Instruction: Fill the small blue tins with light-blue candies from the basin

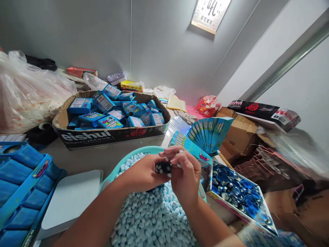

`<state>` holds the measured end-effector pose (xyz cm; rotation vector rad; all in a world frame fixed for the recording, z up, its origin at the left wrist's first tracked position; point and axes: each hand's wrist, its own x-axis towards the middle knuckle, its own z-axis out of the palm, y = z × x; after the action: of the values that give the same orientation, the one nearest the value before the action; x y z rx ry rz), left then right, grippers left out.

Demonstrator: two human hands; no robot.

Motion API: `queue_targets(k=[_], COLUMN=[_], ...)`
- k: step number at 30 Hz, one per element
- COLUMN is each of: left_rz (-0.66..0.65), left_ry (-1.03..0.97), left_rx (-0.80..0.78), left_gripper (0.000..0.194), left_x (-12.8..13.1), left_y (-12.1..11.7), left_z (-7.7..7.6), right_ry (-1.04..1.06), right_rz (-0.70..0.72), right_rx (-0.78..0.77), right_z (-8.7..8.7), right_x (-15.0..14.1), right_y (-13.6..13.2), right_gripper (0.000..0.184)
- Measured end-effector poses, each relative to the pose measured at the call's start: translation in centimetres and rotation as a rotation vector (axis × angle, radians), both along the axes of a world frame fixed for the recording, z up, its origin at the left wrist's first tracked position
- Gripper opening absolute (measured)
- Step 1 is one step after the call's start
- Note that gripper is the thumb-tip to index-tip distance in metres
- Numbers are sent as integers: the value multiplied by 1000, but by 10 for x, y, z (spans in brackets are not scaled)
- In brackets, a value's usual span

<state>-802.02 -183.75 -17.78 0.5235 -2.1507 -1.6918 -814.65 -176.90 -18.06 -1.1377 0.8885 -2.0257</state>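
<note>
Over a teal basin full of small pale candies, my left hand is wrapped round a small blue candy container. Its dark opening shows several white candies inside, and most of its body is hidden by my fingers. My right hand is closed beside the opening, fingers curled, with white candies showing among the fingertips.
A cardboard carton heaped with blue boxes stands behind the basin. At the left are a white scale-like slab and a display of blue containers. Fanned blue cards and a tray of blue-silver lids sit right.
</note>
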Motion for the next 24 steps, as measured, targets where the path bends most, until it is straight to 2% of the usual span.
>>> queue_targets(k=[4,7,9,13,16,19,20,22,24], left_rz=[26,23,30,30,67,103,101,103,117], left_ry=[-24,-18,11,-8,-81,-104,-108,-123,-142], left_rx=[9,25,12,26,17,-35,-36,-22,-4], left_gripper=[26,26,32,42,47,56,56,56,56], left_x=[2,2,1,1,2,4,4,4,4], left_y=[0,1,1,1,0,-1,-1,0,1], left_z=[2,1,-1,-3,-1,2,2,3,4], right_ry=[49,133,242,563,785,927,1007,1203,1365], right_rz=[59,54,17,-1,-50,-113,-86,7,47], right_rx=[1,-15,-10,80,147,355,454,609,689], right_z=[0,-3,-3,7,10,-8,-18,-38,-51], right_x=[-2,-2,-2,-10,-26,-41,-44,-44,-37], right_y=[3,4,5,11,28,59,70,90,102], right_gripper=[27,27,33,58,58,50,57,84,109])
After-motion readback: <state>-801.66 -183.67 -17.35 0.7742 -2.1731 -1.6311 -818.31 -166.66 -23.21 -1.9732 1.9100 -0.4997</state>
